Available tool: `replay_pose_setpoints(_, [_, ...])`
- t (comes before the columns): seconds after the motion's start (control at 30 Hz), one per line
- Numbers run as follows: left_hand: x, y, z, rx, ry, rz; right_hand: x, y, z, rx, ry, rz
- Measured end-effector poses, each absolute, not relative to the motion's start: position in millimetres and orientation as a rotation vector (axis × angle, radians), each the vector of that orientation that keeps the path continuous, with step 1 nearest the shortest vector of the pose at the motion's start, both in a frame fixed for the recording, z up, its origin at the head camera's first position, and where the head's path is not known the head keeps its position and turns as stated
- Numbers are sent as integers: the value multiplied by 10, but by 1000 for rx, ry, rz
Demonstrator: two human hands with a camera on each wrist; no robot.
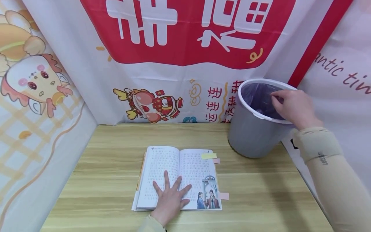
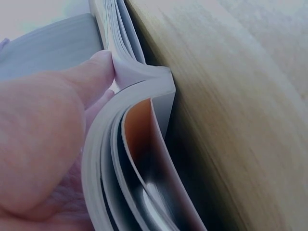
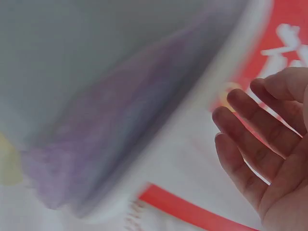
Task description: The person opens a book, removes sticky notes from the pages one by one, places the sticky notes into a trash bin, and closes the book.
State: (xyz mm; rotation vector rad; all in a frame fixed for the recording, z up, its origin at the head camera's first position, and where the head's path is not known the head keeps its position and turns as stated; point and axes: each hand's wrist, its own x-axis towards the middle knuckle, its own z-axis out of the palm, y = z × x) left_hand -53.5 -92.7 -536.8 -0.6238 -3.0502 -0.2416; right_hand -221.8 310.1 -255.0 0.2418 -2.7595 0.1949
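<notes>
An open book (image 1: 192, 170) with printed text lies on the wooden table. Spread across its lower middle, my left hand (image 1: 170, 200) presses the pages flat; in the left wrist view its thumb touches the book's spine fold. A yellow sticky tab (image 1: 208, 156) and pink tabs (image 1: 224, 196) mark the right page. My right hand (image 1: 295, 106) is over the near right rim of a grey trash bin (image 1: 249, 135) lined with a purple bag (image 1: 259, 95). Its fingers (image 3: 240, 154) are loosely bent, the thumb close to the index finger, with nothing visible between them.
The bin stands at the table's back right corner. Printed cloth with red and white designs (image 1: 185, 54) hangs behind the table (image 1: 95, 180), and more cloth hangs at both sides.
</notes>
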Motion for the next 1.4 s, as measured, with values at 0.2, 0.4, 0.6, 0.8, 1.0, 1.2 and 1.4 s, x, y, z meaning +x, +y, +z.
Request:
replay_pose_setpoints(0.2, [-554,-927,-5357,-614,-3064,-237,-1853,2860,-2490,381,-2455,286])
replay_pose_setpoints(0.4, [-540,-921,-5333,-610,-3069,-250,-1513,2666,-2664,504,-2159,411])
replay_pose_setpoints(0.6, [-542,-917,-5328,-606,-3072,-257,-1322,2557,-2950,579,-2034,481])
replay_pose_setpoints(0.8, [-543,-911,-5336,-603,-3070,-256,-1207,2407,-3268,661,-1863,570])
replay_pose_setpoints(1.0, [-551,-902,-5336,-607,-3061,-264,-1061,2326,-3573,665,-1844,597])
replay_pose_setpoints(1.2, [-553,-909,-5353,-606,-3064,-253,-987,2286,-3899,677,-1878,585])
replay_pose_setpoints(1.4, [-559,-908,-5372,-609,-3061,-240,-896,2276,-4165,682,-1973,543])
